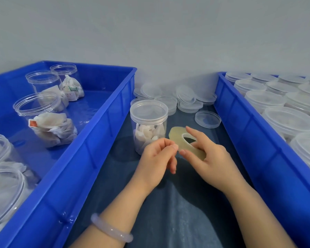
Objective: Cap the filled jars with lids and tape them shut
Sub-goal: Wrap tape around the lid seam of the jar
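A clear jar filled with white packets stands on the dark cloth between two blue crates, a clear lid on its top. Just right of it my right hand holds a yellowish roll of clear tape, fingers through and around the ring. My left hand pinches at the roll's near edge with thumb and forefinger, where the tape end seems to be; the tape itself is too clear to make out.
The left blue crate holds several open jars with white packets. At the right, another blue crate is packed with lidded jars. Loose clear lids lie piled against the wall, one apart nearer me.
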A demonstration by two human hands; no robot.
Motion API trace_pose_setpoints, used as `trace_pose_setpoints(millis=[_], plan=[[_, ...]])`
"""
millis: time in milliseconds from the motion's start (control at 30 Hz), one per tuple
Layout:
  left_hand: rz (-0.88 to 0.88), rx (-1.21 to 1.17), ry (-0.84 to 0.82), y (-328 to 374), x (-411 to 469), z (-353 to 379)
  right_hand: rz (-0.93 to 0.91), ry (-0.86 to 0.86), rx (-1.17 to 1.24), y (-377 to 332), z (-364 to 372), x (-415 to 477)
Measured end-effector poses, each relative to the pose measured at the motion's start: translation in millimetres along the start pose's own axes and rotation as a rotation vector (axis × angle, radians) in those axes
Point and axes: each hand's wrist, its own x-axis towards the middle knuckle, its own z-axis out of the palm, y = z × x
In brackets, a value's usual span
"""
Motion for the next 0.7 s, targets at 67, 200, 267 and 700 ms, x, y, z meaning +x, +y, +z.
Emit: trace_pose_setpoints(millis=[67,200,267,700], plan=[[0.049,0.089,0.028,0,0,-2,-0.064,-0.060,0.017,1,0,-1],[0.228,0.316,0.167,-2,1,-4,-0.096,-0.067,0.121,-4,0,1],[0.384,0.415,0.267,-1,1,-4,-0.102,-0.008,0.119,-12,-4,7],[0.653,0.667,0.528,18,43,-26,-0.127,-0.157,-0.056,-35,-34,67]])
